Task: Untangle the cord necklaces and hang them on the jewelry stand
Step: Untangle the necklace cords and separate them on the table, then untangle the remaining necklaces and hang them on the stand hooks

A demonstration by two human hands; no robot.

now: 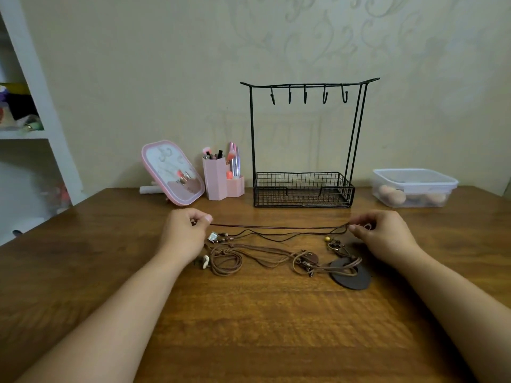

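At the far left stands a white shelf (41,111); on the table (249,327) a pink mirror (172,172) leans beside a pink brush pot (218,178). Your left hand (184,233) pinches one end of a dark cord (276,227) between thumb and fingers – it runs taut across to your right hand (383,234), whose fingers clamp the other end. Just nearer you the brown necklaces (276,257) lie tangled on the table. Behind stands the black stand (304,139), hooks bare – then a clear box (413,186) at right
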